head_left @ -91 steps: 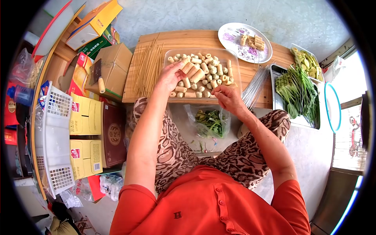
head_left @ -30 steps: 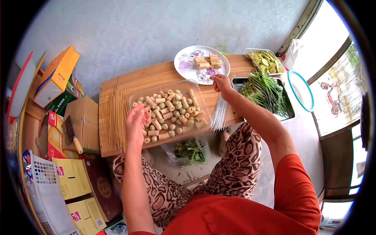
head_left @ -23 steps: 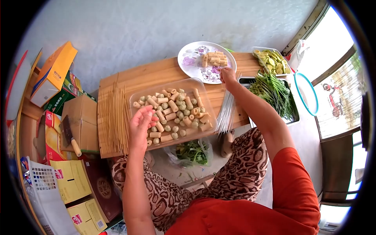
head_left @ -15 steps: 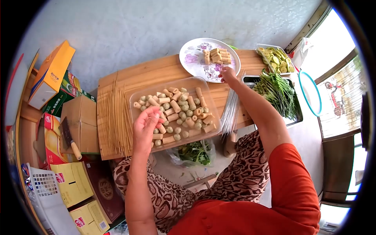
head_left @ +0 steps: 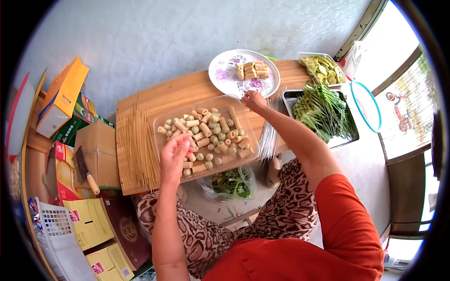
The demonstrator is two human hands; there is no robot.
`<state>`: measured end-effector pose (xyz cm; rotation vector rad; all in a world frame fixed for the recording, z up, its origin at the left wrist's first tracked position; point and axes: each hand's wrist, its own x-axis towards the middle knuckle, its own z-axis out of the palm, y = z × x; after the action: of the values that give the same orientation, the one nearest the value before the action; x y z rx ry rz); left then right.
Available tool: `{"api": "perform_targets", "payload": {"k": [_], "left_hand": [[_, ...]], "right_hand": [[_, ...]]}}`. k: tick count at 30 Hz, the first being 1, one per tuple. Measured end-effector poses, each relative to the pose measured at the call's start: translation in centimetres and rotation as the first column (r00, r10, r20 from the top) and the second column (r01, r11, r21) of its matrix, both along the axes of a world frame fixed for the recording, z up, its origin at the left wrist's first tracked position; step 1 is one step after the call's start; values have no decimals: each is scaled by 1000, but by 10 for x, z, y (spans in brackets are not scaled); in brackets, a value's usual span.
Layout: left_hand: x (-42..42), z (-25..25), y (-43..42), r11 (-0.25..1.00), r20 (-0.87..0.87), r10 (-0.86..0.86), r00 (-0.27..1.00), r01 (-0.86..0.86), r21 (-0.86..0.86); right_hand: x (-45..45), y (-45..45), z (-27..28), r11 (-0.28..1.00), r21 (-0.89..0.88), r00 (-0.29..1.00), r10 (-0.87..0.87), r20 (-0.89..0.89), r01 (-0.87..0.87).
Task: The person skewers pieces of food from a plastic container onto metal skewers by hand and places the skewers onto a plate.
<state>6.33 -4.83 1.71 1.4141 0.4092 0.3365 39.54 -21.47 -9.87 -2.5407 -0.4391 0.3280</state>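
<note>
My left hand (head_left: 174,152) hovers over the near left part of a clear plastic tray (head_left: 252,136), its thumb and fingers curled together. Whatever they may pinch does not show. In the tray lie many short beige rolls (head_left: 205,129) and greenish balls (head_left: 215,140). Beyond the tray's far right corner, my right hand (head_left: 254,100) is closed at the near rim of a flowered plate (head_left: 226,84); its fingertips are partly hidden. On the plate, several skewered-looking beige rolls (head_left: 253,70) sit in a row. Metal skewers (head_left: 270,140) lie right of the tray, thin bamboo sticks (head_left: 136,150) left of it.
A metal pan of leafy greens (head_left: 323,110) and a container of sliced vegetables (head_left: 323,69) stand at the right. A bag of greens (head_left: 232,182) is below the table edge. Boxes (head_left: 96,145), a knife (head_left: 86,169) and a white basket (head_left: 56,222) crowd the left.
My right hand has moved back from over the plate to its near rim, toward the tray. My left hand stays over the tray almost unmoved. The view has shifted slightly.
</note>
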Motion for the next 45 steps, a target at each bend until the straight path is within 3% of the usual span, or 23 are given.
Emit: {"api": "perform_targets", "payload": {"k": [3,10,13,18,23,26,29,33,39,45], "left_hand": [[2,3,0,999,-45,-34,998,35,6],[8,6,-4,1000,-47,-14,999,14,-1],[8,6,-3,1000,-53,-12,999,12,-1],[8,7,-6,998,-63,-44,997,46,39],[8,1,-6,997,-95,-59,994,64,50],[8,-1,-7,995,-89,-66,994,72,63],[10,-3,-7,995,-82,-69,994,74,62],[11,-4,-9,994,-91,-87,992,93,60],[12,-7,-10,983,-146,-100,984,121,141],[12,-1,-13,968,-185,-108,977,146,206]], "right_hand": [[3,5,-8,998,-43,991,-48,123,54],[23,24,-18,994,-54,988,-90,129,97],[39,27,-29,970,149,977,-173,-125,191],[22,24,4,913,373,973,-86,-213,162],[36,23,-1,738,604,912,-38,-408,301],[43,15,-11,706,620,847,55,-529,342],[43,12,-15,775,536,855,-13,-518,336],[35,18,-7,767,578,882,33,-469,279],[28,35,1,598,721,802,206,-561,351],[37,26,-11,666,626,775,112,-622,406]]}}
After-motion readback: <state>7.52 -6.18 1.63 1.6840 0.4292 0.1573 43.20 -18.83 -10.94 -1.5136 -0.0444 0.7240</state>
